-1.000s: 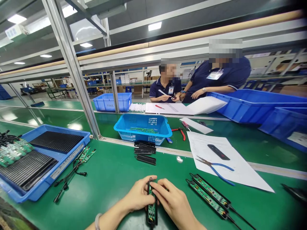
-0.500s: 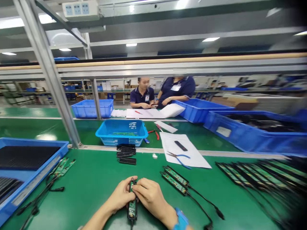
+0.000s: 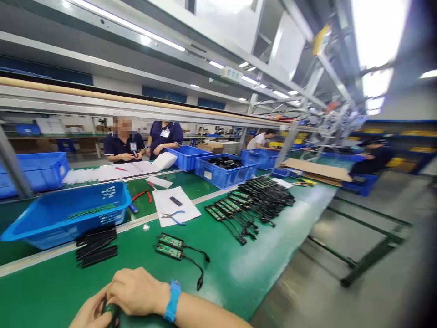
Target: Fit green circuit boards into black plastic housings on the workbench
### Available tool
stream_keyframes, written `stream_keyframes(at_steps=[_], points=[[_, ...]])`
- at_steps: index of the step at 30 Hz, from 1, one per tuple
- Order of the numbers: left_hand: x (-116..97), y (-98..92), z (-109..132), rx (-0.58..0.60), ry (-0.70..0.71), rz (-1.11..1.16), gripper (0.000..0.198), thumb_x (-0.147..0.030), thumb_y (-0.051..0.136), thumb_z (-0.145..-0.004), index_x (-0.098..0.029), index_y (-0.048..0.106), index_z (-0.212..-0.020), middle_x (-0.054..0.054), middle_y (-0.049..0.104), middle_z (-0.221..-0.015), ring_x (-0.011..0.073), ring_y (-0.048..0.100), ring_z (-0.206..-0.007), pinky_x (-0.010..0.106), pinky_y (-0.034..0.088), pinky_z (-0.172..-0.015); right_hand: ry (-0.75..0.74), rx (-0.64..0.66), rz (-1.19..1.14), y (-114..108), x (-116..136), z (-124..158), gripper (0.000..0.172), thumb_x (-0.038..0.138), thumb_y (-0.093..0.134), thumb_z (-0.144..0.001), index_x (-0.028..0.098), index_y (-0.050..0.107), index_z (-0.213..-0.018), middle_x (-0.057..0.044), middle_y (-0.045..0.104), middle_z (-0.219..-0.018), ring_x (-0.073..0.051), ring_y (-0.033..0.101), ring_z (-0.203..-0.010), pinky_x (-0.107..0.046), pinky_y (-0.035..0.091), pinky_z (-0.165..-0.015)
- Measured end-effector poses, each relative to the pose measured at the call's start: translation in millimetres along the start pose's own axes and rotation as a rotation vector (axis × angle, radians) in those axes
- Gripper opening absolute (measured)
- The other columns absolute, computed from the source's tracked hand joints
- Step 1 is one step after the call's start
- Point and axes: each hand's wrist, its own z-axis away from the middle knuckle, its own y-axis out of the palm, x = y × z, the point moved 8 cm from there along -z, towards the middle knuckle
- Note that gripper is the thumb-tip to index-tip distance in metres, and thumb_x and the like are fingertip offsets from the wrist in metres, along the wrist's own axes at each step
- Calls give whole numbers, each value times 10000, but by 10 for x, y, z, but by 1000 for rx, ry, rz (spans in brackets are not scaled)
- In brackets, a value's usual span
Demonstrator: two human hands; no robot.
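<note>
At the lower left, my left hand [image 3: 89,310] is closed round a circuit board in a black case [image 3: 111,314], mostly hidden by the fingers and the frame's bottom edge. My right hand [image 3: 134,291], with a blue band at the wrist, presses its fingertips onto the same board from above. Beyond it lie two green circuit boards in black cases [image 3: 170,246], side by side, with short black cables trailing right. Several black case pieces [image 3: 99,256] are piled to the left, in front of a light blue basket [image 3: 68,230].
Blue-handled pliers [image 3: 175,216] and a black case piece [image 3: 175,201] rest on white paper [image 3: 191,210]. Rows of cased boards [image 3: 235,205] stretch along the right. A blue bin [image 3: 221,178] holds black parts. Several people work beyond the bench, whose edge drops off at right.
The view has swung right, shifting my hands to the lower left and bringing the bench's right end into sight. Both hands still hold the cased board.
</note>
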Motion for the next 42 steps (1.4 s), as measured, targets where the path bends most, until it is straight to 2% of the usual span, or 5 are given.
stream_keyframes(at_steps=[4, 15, 22, 25, 42], points=[[-162, -37, 115, -126, -90, 124, 606, -198, 564, -607, -175, 537, -1212, 26, 682, -833, 220, 610, -832, 298, 486, -772, 76, 27, -92, -105, -65, 86, 57, 266, 605, -850, 218, 575, -850, 29, 611, -871, -118, 596, -797, -193, 471, -624], [-63, -31, 170, -242, -108, 491, 706, -354, 748, -615, -233, 407, -1221, 0, 587, -807, 121, 567, -591, 234, 470, -525, 647, 138, 43, -150, -1768, -262, 218, 307, 582, -900, 136, 598, -1034, -60, 625, -1028, -189, 619, -875, -389, 522, -771], [97, -37, 129, -305, -56, 699, 601, -354, 745, -644, -215, 483, -1166, 40, 595, -916, 192, 615, -804, 350, 523, -713, 386, 137, -161, -119, -591, -102, 165, 270, 488, -927, 192, 617, -994, -41, 628, -927, -157, 620, -850, -262, 506, -773], [152, 30, 128, -251, -35, 721, 628, -467, 732, -671, -216, 519, -1206, 107, 578, -1129, 244, 581, -1003, 371, 489, -830, 323, 155, -215, -13, -131, 170, 488, 167, 622, -776, 184, 508, -1251, -58, 607, -1050, -158, 625, -918, -207, 506, -819], [-99, -241, 285, -350, 175, -268, 479, -461, 611, -773, -298, 565, -1221, 71, 605, -1243, 294, 544, -1168, 375, 472, -973, 669, 80, 80, -428, -1050, 1255, 587, 235, 604, -742, 153, 480, -1310, -191, 538, -1225, -353, 488, -1109, -483, 424, -901]])
